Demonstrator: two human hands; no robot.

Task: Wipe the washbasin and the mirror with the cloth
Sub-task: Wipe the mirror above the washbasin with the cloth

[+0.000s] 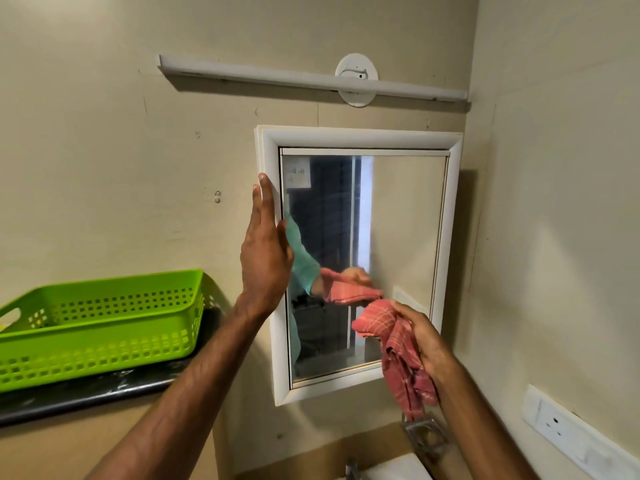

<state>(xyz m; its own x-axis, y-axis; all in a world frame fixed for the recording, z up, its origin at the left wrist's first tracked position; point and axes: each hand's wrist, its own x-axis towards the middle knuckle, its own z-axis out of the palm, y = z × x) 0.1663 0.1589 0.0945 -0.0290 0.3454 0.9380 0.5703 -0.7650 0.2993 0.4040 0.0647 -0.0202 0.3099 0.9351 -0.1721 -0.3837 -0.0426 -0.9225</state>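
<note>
Red checked cloth [398,344] hangs bunched from the right hand [424,341], whose fingers curl round it, its top touching the lower right of the mirror [398,237]. The left hand [265,247] lies with straight fingers against the mirror's left frame. A green basket [104,323] sits on a dark shelf [86,393] at left. Below, the washbasin [394,469] edge shows under a metal holder [424,434].

We find the white-framed rectangular mirror [405,237] directly below the white tube light fitting [311,79]. To its left, the green perforated plastic basket [104,323] sits on the dark counter [86,400]. Before the mirror's lower right corner hangs the red checked cloth [398,358]; the white washbasin [398,469] lies beneath.
</note>
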